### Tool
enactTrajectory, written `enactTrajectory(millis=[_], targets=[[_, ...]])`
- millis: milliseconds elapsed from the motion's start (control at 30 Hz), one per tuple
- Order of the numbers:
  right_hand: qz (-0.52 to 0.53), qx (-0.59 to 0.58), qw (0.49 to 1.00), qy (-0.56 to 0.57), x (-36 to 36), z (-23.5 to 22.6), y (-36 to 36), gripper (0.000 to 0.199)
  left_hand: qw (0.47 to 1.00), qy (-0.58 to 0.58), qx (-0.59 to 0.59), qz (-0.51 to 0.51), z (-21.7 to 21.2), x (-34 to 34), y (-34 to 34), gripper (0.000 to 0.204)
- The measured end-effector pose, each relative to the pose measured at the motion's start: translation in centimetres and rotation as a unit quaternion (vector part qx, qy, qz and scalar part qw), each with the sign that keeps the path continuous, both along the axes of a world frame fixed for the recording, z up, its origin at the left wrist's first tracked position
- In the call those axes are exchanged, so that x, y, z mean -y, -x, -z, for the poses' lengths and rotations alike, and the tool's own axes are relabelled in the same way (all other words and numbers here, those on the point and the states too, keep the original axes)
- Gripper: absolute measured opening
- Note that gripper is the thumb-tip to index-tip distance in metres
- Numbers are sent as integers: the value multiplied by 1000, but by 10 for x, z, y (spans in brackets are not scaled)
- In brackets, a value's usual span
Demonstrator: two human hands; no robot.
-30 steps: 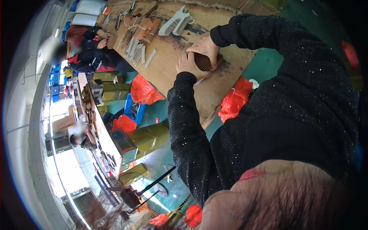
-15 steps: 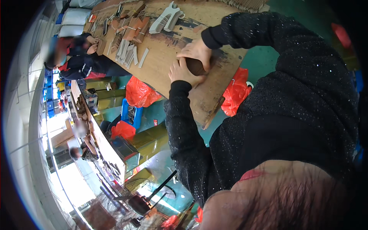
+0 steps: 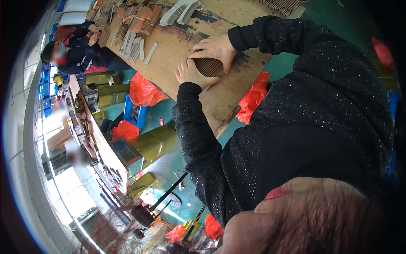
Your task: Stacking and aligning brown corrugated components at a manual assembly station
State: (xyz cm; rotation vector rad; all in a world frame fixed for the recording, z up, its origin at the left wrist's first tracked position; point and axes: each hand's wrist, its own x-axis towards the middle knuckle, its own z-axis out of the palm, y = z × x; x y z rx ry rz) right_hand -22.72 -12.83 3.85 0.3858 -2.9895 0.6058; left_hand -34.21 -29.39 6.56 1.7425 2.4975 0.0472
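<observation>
Both my hands are wrapped around a bundle of thin dark-brown strips, whose edges show as close parallel lines. My left hand grips its near left side, thumb along the front. On the far right side, my right hand curls over the bundle with its thumb pointing down. The bundle is at the wooden tabletop; whether it touches the wood is hidden by my hands.
Farther along the table lie loose grey-white strips, orange-brown tied bundles and white forked pieces. Ridged brown pieces sit at the far edge. Red plastic bags hang below the table, and a co-worker works on the left.
The bundle has tilted so its striped edges now show, with both hands still around it. The whole view has shifted slightly.
</observation>
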Motion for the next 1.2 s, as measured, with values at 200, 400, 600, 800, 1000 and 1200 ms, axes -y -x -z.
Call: enactTrajectory(millis=[200, 400, 600, 800, 1000, 1200], targets=[[-40, -1, 999, -7, 7, -3, 17, 124, 998, 26, 37, -47, -2, 13, 6, 108], [-91, -25, 995, 21, 34, 6, 51, 126, 996, 32, 14, -86, 4, 47, 24, 112], [-79, -34, 989, 119, 1, -3, 121, 82, 995, 14, 10, -100, 1, 58, 21, 123], [136, -117, 981, -69, -26, 18, 226, 33, 994, 20, 42, -99, -3, 52, 22, 125], [195, -154, 965, -91, -40, 48, 268, 22, 994, -14, 58, -90, 2, 50, 26, 125], [196, -48, 979, 28, -43, 33, 262, 24, 995, -13, 49, -89, 4, 51, 24, 121]])
